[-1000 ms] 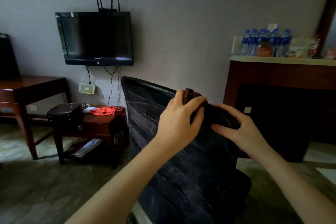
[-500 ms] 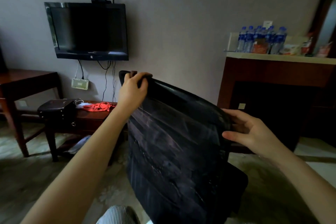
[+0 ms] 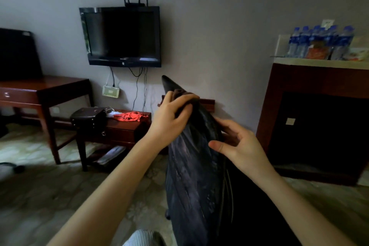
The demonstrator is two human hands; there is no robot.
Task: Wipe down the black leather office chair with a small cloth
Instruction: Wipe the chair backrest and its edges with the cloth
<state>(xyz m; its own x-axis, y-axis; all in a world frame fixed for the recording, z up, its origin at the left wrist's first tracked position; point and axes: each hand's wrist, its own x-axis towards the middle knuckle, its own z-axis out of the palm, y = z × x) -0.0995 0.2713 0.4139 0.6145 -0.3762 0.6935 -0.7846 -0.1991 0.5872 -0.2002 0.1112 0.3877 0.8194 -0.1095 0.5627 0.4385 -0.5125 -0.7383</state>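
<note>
Two hands share the job: your left hand (image 3: 171,118) curls its fingers round the small cloth (image 3: 178,93), pressing it onto the top edge of the black leather chair (image 3: 191,175), while your right hand (image 3: 243,148) grips the backrest's side, likely steadying it.

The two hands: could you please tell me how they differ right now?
The left hand grips the cloth at the top of the chair; the right hand holds no cloth. The left hand sits higher, the right hand lower, pinching its side edge. Both are at the chair.
</note>
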